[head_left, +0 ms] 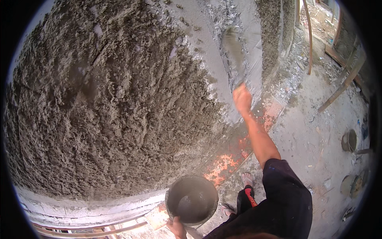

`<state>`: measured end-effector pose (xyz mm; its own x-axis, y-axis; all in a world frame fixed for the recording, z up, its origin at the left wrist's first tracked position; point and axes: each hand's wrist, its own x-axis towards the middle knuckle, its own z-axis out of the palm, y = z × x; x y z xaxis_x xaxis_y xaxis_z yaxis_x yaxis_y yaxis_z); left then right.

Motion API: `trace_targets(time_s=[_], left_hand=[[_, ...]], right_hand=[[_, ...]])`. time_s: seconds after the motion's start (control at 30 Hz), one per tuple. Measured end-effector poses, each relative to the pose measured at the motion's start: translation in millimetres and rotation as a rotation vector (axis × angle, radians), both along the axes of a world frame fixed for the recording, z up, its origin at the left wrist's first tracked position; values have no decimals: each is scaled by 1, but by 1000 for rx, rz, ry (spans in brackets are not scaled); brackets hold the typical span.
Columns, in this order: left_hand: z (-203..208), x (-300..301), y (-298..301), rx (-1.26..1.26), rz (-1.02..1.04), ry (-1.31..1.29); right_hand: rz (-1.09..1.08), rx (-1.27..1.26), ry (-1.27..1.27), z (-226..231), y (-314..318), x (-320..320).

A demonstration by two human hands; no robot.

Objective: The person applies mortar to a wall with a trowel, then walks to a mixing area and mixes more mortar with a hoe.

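My right hand [242,98] is closed around the handle of a trowel, arm stretched out toward the wall. The trowel's blade [233,47] is smeared by motion and lies at the wall, over a strip of wet grey mortar. Low in the view, my left hand [176,228] grips the rim of a dark round bucket [168,198]. Wet grey mortar [193,203] partly fills this bucket. Rough, lumpy mortar [107,103] covers most of the wall, while a paler, smoother band [211,67] runs down near my right hand.
Orange and grey splattered bricks [223,165] line the wall's foot. My bare feet [246,180] stand on a dusty floor [306,131]. At the right are a bucket [349,140], more containers [350,185] and leaning wooden poles [344,85]. A pole [91,234] lies at the lower left.
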<state>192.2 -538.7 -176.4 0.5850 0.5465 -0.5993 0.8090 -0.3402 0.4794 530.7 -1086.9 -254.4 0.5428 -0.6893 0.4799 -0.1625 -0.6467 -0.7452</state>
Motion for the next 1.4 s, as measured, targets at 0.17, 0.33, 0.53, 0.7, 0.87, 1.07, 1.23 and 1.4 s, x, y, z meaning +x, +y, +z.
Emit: trace_targets(time_s=[0.17, 0.33, 0.53, 0.7, 0.87, 1.07, 1.23, 1.4], left_hand=[[29, 33, -95, -214, 161, -552], [21, 66, -120, -143, -108, -512], [58, 109, -191, -214, -579, -640], [94, 123, -204, -261, -644, -740], [115, 125, -242, -419, -725, -709], [113, 111, -235, -527, -729, -673], [99, 99, -192, -457, -767, -647], [75, 93, -159, -652, -245, -784]], right_hand=[[405, 512, 137, 1, 163, -182], [1221, 3, 905, 75, 126, -277], [1225, -207, 1204, 55, 103, -249], [1097, -212, 1083, 142, 65, -234], [1057, -279, 1289, 123, 55, -266], [1420, 981, 1359, 120, 87, -305], [1415, 1541, 1156, 113, 109, -338], [1399, 1681, 876, 128, 104, -347]])
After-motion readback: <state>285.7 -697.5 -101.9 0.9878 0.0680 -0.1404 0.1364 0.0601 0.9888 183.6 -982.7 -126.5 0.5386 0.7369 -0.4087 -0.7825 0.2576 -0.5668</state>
